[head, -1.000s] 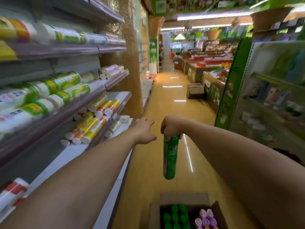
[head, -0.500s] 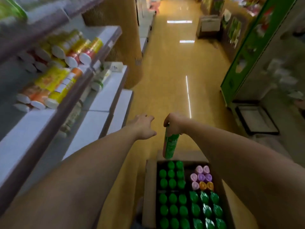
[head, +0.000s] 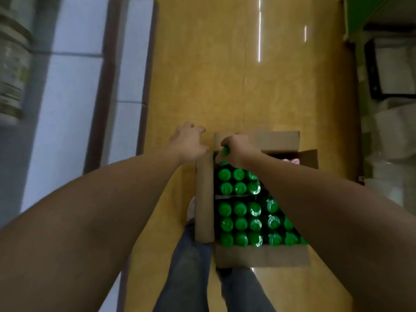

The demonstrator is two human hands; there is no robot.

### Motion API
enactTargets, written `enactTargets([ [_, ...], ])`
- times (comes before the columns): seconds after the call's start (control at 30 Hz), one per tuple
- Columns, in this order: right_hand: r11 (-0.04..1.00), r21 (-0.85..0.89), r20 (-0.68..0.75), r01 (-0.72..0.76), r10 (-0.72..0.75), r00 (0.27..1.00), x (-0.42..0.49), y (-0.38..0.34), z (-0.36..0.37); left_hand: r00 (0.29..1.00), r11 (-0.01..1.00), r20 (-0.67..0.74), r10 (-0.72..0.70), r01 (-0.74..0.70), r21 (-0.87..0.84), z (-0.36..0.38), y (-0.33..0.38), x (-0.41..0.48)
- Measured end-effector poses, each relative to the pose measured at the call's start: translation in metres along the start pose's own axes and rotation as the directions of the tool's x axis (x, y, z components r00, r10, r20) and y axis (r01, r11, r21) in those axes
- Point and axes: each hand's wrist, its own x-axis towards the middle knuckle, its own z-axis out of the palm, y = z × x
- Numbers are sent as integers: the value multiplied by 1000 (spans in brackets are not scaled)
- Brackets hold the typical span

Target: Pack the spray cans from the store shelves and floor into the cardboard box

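Box (head: 258,255) nearly full, folks: rows of green caps (head: 239,224) stand packed across its near and left parts, and the right hand (head: 238,152) is clenched round one more can (head: 225,152) over the far-left corner, just above the back row. The left hand (head: 189,143) hangs loose with fingers spread, holding nothing, by the far end of the left flap (head: 203,199); whether it touches the cardboard I cannot tell. I'd call this late in the job, with this can not yet seated. How much room is left? Hard to say: the right forearm (head: 315,199) covers the box's right side, and only a sliver of pink caps (head: 291,160) peeks out beyond it. Most of the held can is buried under the fingers. Blurred containers (head: 11,70) on the shelf (head: 74,86) at left are cut off by the edge, so what remains to pack stays unclear.
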Motion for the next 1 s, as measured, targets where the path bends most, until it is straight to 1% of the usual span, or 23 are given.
enactTargets([
  [0.13,999,-30,42,14,-13,999,40,15,47,998,999,50,38,-40,34,55,-30,42],
  [0.23,999,-51,74,3,0,997,69,24,80,997,1000,73,17,-18,20,86,-49,71],
  [0.3,999,-50,77,-9,13,997,89,32,101,999,999,52,6,-5,-32,107,-60,88],
  [0.4,998,-51,77,-27,31,997,117,42,135,1000,993,-16,26,-28,-113,146,-77,101],
  [0.5,997,-65,79,-43,49,996,143,48,167,1000,993,-6,30,-31,-116,183,-91,111],
  [0.57,994,-104,95,-38,48,994,159,50,185,1000,991,-8,11,-12,-133,201,-97,120],
  [0.63,988,-153,102,-23,39,994,170,54,199,1000,988,-19,-4,1,-156,216,-100,127],
  [0.73,982,-184,55,-39,50,997,178,59,212,999,990,-44,12,-18,-137,237,-101,131],
  [0.8,985,-167,61,-52,63,996,178,61,220,998,992,-56,24,-31,-125,247,-101,128],
  [0.9,994,-92,140,-66,79,987,169,62,225,998,991,-53,18,-25,-130,250,-99,118],
  [1.0,997,-38,143,-70,74,987,156,62,216,997,989,-69,32,-42,-140,237,-89,109],
])
